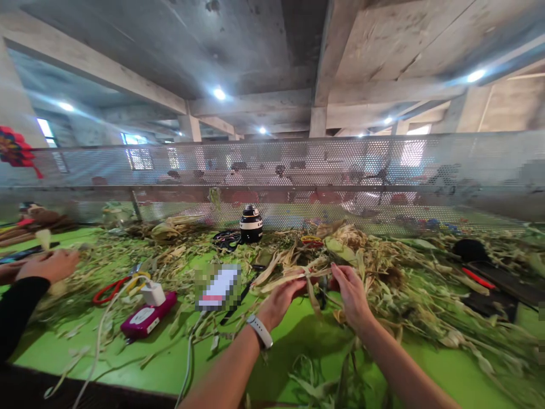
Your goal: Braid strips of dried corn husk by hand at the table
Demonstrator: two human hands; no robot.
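Observation:
My left hand (281,301), with a white watch on its wrist, is closed on a bundle of dried corn husk strips (293,272). My right hand (351,295) grips the same bundle from the right side, fingers curled round it. Both hands hover just above the green table (170,363), in front of a big heap of dried husks (383,261). A dark tool with red handles, perhaps scissors, lies under the bundle between my hands.
A pink power bank with a white charger (149,312), red-handled scissors (110,289), a pixelated phone (218,287) and a black jar (251,224) lie on the table. A perforated metal screen (298,165) runs along the back. Another person's hands (51,264) work at the left.

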